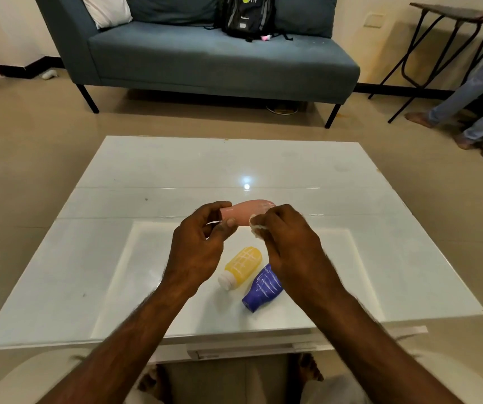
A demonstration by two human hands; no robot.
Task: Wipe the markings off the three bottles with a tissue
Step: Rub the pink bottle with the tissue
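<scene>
My left hand (201, 243) grips the neck end of a pink bottle (244, 210), held sideways above the white glass table (152, 182). White marks show at the pink bottle's far end. My right hand (288, 243) pinches a crumpled white tissue (256, 227) against the bottle's body. On the table below lie a yellow bottle (243, 265) with a white neck and white grid marks, and a blue bottle (263, 288) with white stripes, partly hidden by my right wrist.
A blue-grey sofa (205, 59) with a black backpack (246, 16) stands beyond the table. At the right are a dark folding table (444, 30) and another person's legs (473, 91). My knees show below the table's near edge.
</scene>
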